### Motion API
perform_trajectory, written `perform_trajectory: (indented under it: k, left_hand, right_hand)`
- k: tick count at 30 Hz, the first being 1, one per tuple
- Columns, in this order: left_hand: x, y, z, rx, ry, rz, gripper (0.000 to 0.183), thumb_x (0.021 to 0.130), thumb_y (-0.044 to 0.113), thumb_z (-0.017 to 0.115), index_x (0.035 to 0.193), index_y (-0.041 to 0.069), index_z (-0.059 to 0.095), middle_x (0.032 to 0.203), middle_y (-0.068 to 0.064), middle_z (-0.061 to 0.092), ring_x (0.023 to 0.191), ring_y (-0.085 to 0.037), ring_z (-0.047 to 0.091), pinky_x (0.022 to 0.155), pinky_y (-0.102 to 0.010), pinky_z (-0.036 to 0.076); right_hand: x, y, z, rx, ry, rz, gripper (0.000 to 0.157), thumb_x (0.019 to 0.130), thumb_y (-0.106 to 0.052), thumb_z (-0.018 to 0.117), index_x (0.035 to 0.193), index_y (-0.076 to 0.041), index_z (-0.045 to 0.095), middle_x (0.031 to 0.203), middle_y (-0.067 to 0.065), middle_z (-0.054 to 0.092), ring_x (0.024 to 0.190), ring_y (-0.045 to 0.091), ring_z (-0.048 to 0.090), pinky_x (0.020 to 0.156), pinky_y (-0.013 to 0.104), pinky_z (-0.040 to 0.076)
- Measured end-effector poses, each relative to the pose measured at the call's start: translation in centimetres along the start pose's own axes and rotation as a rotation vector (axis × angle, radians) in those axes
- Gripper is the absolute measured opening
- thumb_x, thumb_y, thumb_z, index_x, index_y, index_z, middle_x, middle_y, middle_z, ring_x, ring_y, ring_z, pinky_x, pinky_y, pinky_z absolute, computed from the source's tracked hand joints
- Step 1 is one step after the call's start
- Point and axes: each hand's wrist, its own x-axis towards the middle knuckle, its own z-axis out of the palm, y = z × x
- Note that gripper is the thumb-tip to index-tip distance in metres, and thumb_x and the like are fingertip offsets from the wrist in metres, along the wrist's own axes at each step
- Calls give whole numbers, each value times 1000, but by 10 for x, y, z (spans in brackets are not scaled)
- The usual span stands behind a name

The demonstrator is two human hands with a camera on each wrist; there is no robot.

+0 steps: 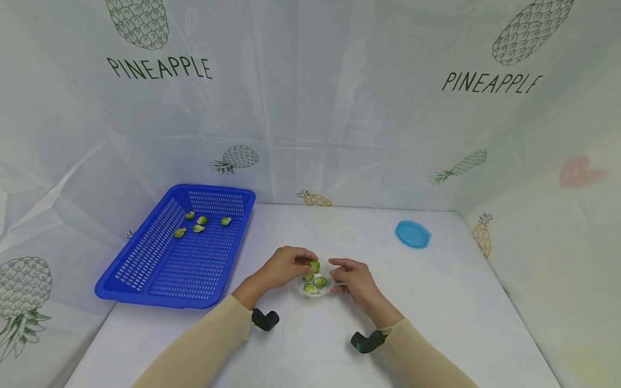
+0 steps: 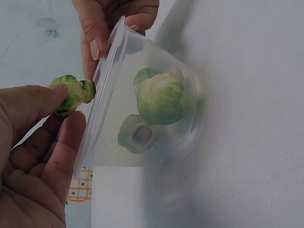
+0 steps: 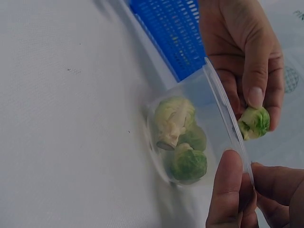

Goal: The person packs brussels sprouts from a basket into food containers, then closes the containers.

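Observation:
My left hand [image 1: 286,268] pinches a Brussels sprout [image 2: 71,95] between thumb and fingers, at the rim of a clear plastic container [image 1: 298,289]. Several Brussels sprouts [image 1: 319,282] lie inside the container, their green and pale leaves visible through its wall in both wrist views. The container stands on the white table. On its right side, my right hand [image 1: 358,283] grips the rim, with a finger [image 3: 227,183] against the outer wall and the thumb side at the edge.
A blue perforated basket [image 1: 189,280] stands at the left, with several Brussels sprouts [image 1: 202,220] toward its far end. A light-blue lid [image 1: 413,234] lies at the back right of the white table [image 1: 436,302]. Pineapple-print sheeting [image 1: 310,108] hangs behind and at the sides.

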Motion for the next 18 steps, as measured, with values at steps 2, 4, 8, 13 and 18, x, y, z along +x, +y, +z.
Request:
perform_trajectory:
  k: [2, 4, 8, 13, 18]
  left_hand:
    - [0, 0, 1, -1, 1, 0, 23, 97, 14, 76, 120, 15, 78, 113, 4, 76, 103, -13, 68, 93, -38, 59]
    - [0, 1, 2, 3, 5, 1, 24, 97, 14, 75, 121, 15, 78, 114, 3, 76, 104, -14, 69, 94, -38, 59]
    - [0, 2, 3, 36, 14, 9, 24, 98, 14, 75, 121, 14, 78, 114, 2, 77, 105, -15, 69, 92, -37, 59]
    - [1, 4, 5, 91, 27, 18, 23, 98, 12, 74, 120, 13, 78, 112, 1, 78, 104, -16, 71, 90, -37, 60]
    - [1, 5, 6, 125, 30, 19, 22, 97, 11, 74, 119, 13, 78, 109, 1, 77, 102, -15, 71, 88, -36, 60]
  right_hand:
    - [0, 0, 0, 0, 0, -1, 44, 97, 0, 68, 141, 2, 64, 90, 5, 63, 80, 17, 64, 67, 30, 63]
    - [0, 0, 0, -1, -4, -1, 44, 97, 0, 68, 141, 2, 63, 91, 5, 64, 81, 18, 65, 68, 30, 63]
    - [-1, -1, 1, -1, -16, -7, 44, 98, -1, 67, 142, 3, 63, 93, 6, 64, 83, 20, 67, 69, 31, 63]
    - [-1, -1, 2, -2, -20, -14, 43, 99, -1, 67, 141, 3, 62, 94, 6, 64, 84, 20, 68, 69, 30, 63]
    - [-1, -2, 2, -1, -21, -4, 43, 99, -1, 67, 142, 2, 62, 94, 5, 64, 84, 19, 67, 70, 30, 63]
